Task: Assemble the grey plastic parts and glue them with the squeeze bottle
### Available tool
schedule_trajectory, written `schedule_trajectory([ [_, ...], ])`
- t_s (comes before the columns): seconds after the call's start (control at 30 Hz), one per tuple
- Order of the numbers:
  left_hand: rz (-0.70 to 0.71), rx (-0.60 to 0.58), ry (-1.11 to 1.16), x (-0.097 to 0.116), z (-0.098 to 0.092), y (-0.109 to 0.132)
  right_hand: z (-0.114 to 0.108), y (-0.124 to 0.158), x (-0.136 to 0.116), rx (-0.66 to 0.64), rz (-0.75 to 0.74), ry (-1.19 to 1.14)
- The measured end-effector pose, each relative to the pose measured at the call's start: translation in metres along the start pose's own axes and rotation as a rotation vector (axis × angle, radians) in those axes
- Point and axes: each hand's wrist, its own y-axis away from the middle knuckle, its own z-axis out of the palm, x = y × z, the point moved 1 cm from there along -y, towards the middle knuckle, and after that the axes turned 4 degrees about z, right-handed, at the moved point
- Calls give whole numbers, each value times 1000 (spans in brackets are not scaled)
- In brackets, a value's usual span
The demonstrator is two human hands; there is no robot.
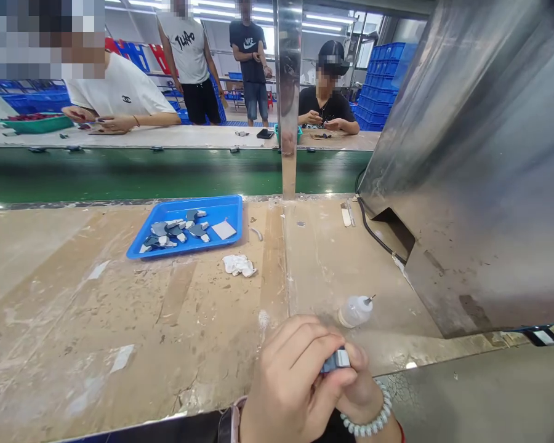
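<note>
Bottom of frame, right of centre: my left hand (289,375) and right hand (359,394) closed around grey-and-white part (338,361), seemingly mid-handling. Similar parts (198,230) in blue tray (226,211), left of centre; done or waiting, can't tell.

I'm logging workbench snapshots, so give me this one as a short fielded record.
Left hand: gripping a small grey-and-white part
Right hand: on the same part
Bracelet: beaded, right wrist
Bottle: thin-nozzled, just beyond the hands
Blue tray: several grey-and-white pieces, one pale square
White wad: crumpled, in front of the tray
</note>
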Motion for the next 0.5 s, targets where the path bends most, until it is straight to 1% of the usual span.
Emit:
schedule_trajectory([
  [0.23,-21,41,101,1,-3,-4,7,-1,-5,-8,3,-10],
  [0.4,-42,46,119,1,-4,-5,4,1,-5,-30,51,74],
  [0.5,-36,32,109,1,-5,-5,1,3,-3,11,52,128],
])
